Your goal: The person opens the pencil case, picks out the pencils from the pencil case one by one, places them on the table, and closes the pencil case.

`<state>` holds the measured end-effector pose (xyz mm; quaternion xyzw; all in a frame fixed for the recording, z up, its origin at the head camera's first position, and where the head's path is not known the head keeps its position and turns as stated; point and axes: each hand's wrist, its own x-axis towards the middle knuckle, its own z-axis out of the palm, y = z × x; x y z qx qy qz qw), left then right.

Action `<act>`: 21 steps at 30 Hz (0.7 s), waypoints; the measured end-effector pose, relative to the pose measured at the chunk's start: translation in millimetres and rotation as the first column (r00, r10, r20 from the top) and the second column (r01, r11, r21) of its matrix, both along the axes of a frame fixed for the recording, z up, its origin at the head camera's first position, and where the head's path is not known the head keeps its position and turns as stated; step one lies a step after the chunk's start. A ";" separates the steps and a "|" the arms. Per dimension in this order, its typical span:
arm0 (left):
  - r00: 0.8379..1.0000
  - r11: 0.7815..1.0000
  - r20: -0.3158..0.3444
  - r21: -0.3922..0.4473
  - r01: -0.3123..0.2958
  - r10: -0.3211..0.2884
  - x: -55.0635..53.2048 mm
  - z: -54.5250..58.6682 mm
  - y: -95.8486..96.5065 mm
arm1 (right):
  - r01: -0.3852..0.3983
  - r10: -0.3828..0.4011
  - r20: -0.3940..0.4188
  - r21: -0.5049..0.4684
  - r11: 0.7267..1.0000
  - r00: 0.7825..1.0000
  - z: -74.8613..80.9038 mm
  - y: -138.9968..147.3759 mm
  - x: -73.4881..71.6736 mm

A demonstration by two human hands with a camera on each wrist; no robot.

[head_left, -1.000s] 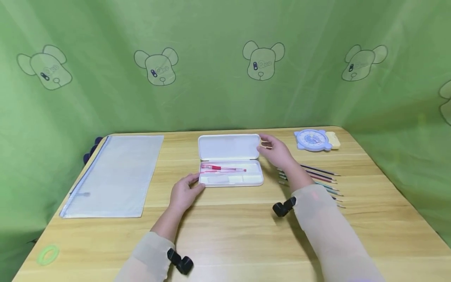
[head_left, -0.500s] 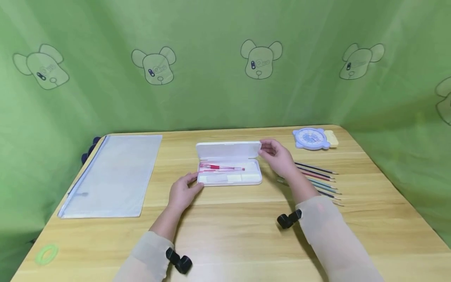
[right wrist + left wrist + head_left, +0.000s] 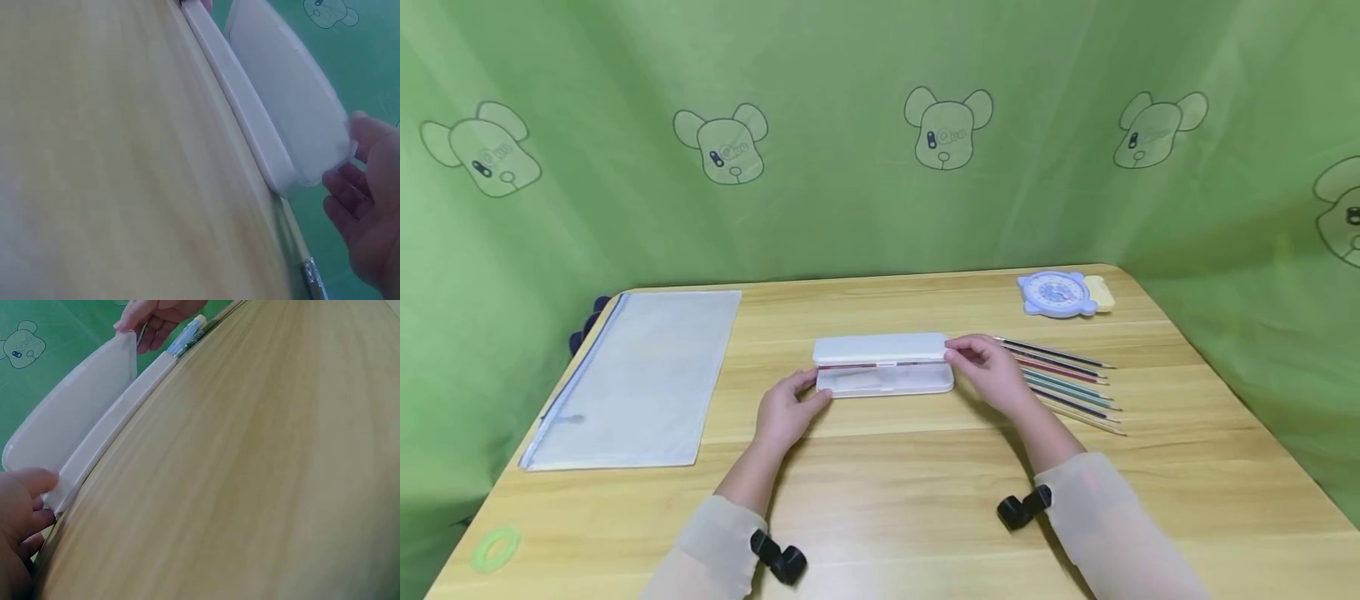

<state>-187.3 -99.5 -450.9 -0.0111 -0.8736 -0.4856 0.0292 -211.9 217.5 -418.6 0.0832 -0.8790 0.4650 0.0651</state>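
Note:
A white pencil case (image 3: 887, 382) lies in the middle of the table, its hinged lid (image 3: 880, 347) tilted forward partway over the base. At the case's left end, my left hand (image 3: 785, 411) grips the base between thumb and fingers. The thumb lies along the front corner in the left wrist view. My right hand (image 3: 992, 375) pinches the lid's right corner, also plain in the right wrist view, where the lid (image 3: 287, 87) stands at an angle above the base. A strip of red shows in the gap under the lid; most of the contents are hidden.
Several pencils (image 3: 1067, 387) lie fanned out to the right of the case. A blue clock-faced object (image 3: 1054, 294) and a cream piece (image 3: 1101, 294) sit at the back right. On the left are a translucent zip pouch (image 3: 640, 379) and a green ring (image 3: 496, 549).
My right hand has swung the lid forward and down from upright, covering the red pens that showed inside. My left hand has stayed at the case's left end.

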 end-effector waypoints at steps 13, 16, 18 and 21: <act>0.999 0.992 0.039 0.129 -0.016 0.012 3.9 1.2 -0.5 | -0.060 0.056 0.178 0.017 0.998 0.982 -8.7 -1.4 7.9; 1.000 0.994 0.014 0.110 -0.011 0.010 3.2 0.9 0.4 | -0.062 0.053 0.190 0.043 0.997 0.980 -9.5 -1.6 9.3; 1.000 0.996 -0.005 0.092 -0.007 0.007 2.1 0.1 1.2 | -0.067 0.056 0.188 0.056 0.996 0.981 -10.5 -1.7 9.7; 1.000 0.997 -0.005 0.071 -0.004 0.004 1.5 -0.5 2.1 | -0.073 0.057 0.195 0.074 0.995 0.979 -12.2 -1.4 10.0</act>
